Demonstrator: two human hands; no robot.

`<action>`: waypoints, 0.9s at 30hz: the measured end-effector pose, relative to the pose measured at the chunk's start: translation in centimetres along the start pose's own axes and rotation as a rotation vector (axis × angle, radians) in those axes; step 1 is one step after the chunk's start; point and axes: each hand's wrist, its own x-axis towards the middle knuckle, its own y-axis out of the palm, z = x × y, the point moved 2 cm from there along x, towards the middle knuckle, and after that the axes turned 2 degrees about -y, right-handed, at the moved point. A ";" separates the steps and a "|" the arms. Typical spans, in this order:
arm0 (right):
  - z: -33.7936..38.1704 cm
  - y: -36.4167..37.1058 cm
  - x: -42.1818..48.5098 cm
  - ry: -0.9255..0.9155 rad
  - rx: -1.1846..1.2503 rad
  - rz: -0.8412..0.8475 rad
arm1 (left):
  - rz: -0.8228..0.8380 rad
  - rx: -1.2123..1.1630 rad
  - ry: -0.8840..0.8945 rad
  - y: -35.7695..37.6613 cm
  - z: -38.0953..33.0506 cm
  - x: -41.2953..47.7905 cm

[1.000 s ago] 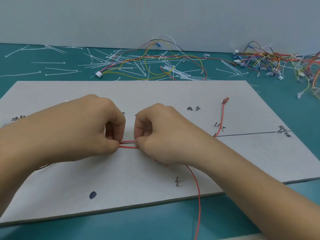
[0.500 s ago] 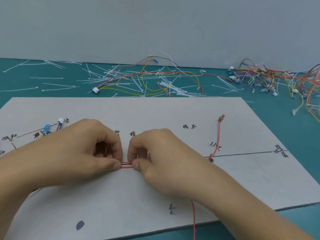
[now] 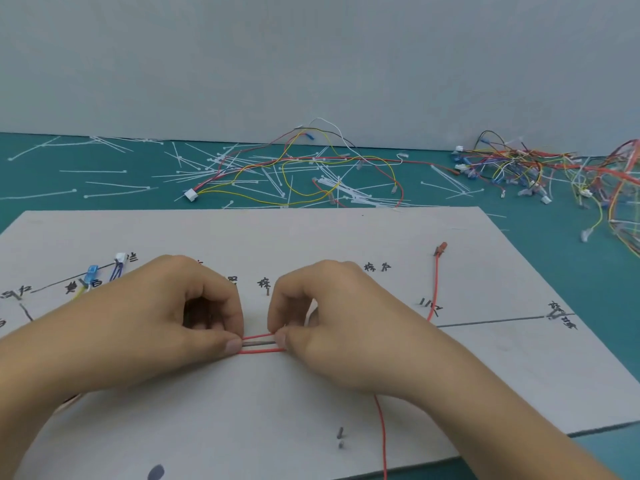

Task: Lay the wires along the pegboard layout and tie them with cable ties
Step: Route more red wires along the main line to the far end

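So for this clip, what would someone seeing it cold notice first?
Probably the two hands at the centre of the white layout board: the left hand and right hand pinch a short stretch of red wires taut between them. Next, the tangle of coloured wires and loose white cable ties scattered on the teal table behind the board, with another wire heap at far right.

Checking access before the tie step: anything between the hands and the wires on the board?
Nothing visible. The left hand and right hand each already pinch the red wires, which span the short gap between their fingertips, low over the pegboard. No cable tie shows around that stretch; loose cable ties lie beyond the board.
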 end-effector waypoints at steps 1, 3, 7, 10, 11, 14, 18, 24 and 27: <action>0.0 -0.2 0.0 -0.007 0.016 -0.001 | -0.002 0.001 -0.004 0.0 0.0 0.0; 0.0 -0.7 -0.3 -0.007 0.041 -0.008 | 0.002 0.001 -0.010 0.0 0.0 -0.2; -0.4 -1.9 -0.6 0.051 0.055 0.010 | 0.026 -0.025 -0.013 0.1 0.1 -0.1; -0.8 -2.1 -0.6 0.094 0.032 0.044 | 0.035 -0.036 -0.016 0.1 0.2 0.0; -0.9 -2.1 -0.5 0.101 0.019 0.056 | 0.037 -0.038 -0.013 0.1 0.2 -0.1; -1.2 -2.1 -0.5 0.106 -0.005 0.084 | 0.037 -0.057 0.008 0.2 0.2 -0.2; -1.7 -2.3 -0.5 0.134 0.025 0.069 | 0.033 -0.065 0.032 0.3 -0.2 -0.1; -2.2 -3.3 -0.5 0.148 0.051 0.123 | -0.002 -0.076 0.054 0.6 -0.5 0.1; -2.4 -3.8 -0.5 0.148 0.051 0.126 | -0.019 -0.084 0.070 0.9 -0.7 0.1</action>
